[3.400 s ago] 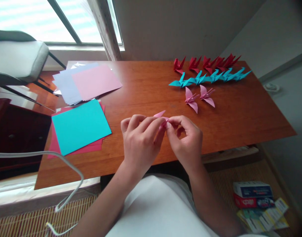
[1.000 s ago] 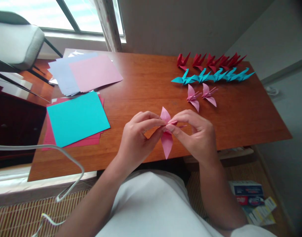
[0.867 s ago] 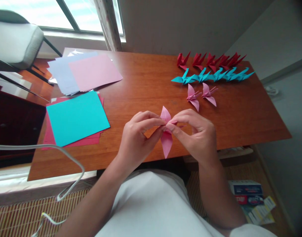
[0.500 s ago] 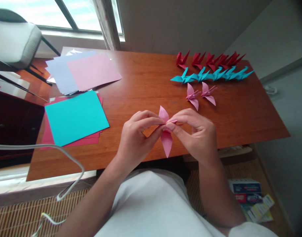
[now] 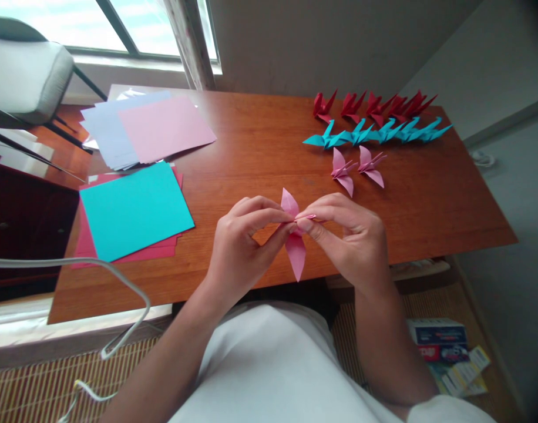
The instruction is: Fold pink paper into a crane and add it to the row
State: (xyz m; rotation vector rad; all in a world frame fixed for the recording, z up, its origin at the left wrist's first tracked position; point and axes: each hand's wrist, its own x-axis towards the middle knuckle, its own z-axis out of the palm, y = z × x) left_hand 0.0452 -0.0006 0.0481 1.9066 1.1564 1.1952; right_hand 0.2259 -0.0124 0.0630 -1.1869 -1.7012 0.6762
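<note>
Above the near edge of a wooden table [image 5: 260, 141], both hands pinch a small pink paper crane [image 5: 295, 254]. My left hand [image 5: 242, 249] grips its left side between thumb and fingertips. My right hand [image 5: 350, 238] pinches the thin folded point at its right side. One wing points up between my hands and the other hangs down toward me. Two finished pink cranes [image 5: 357, 169] lie on the table just beyond my right hand.
A row of teal cranes [image 5: 377, 132] and a row of red cranes [image 5: 375, 104] lie at the far right. Teal sheets on red paper [image 5: 134, 210] and pink and lavender sheets [image 5: 150, 128] lie left. A chair [image 5: 22, 76] stands far left; boxes [image 5: 445, 346] sit on the floor.
Since the earliest frame the pink crane's wings have spread open, one up and one down. Over the last second both hands hold nearly still with the same pinch.
</note>
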